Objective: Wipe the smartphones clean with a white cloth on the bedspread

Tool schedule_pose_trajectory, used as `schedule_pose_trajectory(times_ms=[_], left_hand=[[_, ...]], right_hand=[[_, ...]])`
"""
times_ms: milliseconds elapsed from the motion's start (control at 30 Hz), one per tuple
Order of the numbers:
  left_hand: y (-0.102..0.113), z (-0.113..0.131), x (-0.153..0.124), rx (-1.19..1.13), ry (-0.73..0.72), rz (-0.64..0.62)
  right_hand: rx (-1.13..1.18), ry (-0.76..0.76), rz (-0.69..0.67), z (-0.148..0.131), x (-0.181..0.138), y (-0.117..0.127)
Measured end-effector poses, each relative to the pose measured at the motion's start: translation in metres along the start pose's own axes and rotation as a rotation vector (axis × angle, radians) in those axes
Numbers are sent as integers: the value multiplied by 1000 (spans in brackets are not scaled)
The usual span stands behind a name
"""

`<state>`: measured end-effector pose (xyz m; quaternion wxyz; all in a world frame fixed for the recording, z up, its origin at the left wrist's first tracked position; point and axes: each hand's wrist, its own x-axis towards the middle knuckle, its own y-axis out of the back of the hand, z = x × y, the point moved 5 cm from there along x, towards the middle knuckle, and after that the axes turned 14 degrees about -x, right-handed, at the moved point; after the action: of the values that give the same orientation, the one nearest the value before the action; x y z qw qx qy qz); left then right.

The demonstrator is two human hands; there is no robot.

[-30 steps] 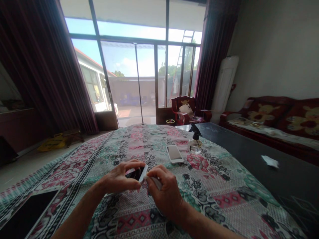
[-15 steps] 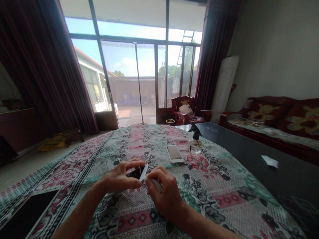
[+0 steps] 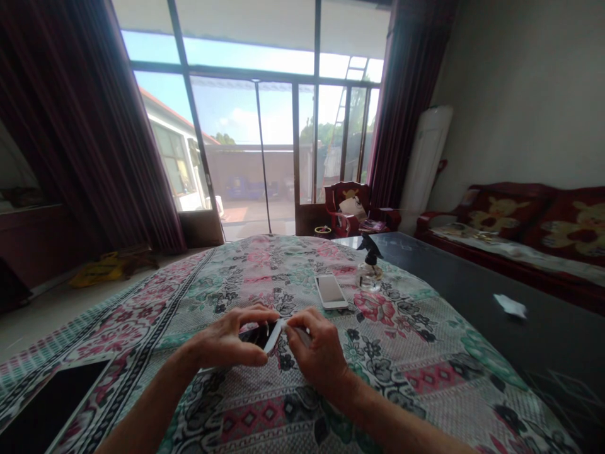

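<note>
My left hand (image 3: 231, 342) is closed around a phone (image 3: 258, 334) with a dark screen and a white edge, thumb on the near side and fingers on the far side. My right hand (image 3: 320, 350) is at the phone's right end, thumb and forefinger pinched on a small pale wad (image 3: 303, 336), perhaps cloth or tissue. Its fingertips meet the far corner of the white edge. Most of the wad is hidden by the fingers. Beyond the hands, a white phone (image 3: 331, 292) lies flat on the flowered tablecloth (image 3: 265, 413).
A clear bottle (image 3: 368, 276) with a black spray head stands right of the white phone. At the lower left lies a white-framed tablet (image 3: 57, 403). A crumpled white paper (image 3: 510, 306) rests on the dark tabletop (image 3: 454, 277) at right. A red sofa (image 3: 520, 221) stands behind.
My right fingertips have slid along the phone's white end toward its far corner, uncovering more of that edge. My left hand keeps its hold, almost still.
</note>
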<state>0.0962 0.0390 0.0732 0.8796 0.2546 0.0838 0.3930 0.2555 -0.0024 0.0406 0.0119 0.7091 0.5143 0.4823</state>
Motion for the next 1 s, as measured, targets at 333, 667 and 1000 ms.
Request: schedule_pose_trajectory(times_ms=[333,667,1000], left_hand=[[2,-14,3,120,43,111],[-10,-36,11,413,28,245],[-6,-41,11,542,178,402]], right_hand=[[96,-28,-238,-8,8,0],[-223,-172,-686,22,16,17],[158,-318,-779,20,11,-1]])
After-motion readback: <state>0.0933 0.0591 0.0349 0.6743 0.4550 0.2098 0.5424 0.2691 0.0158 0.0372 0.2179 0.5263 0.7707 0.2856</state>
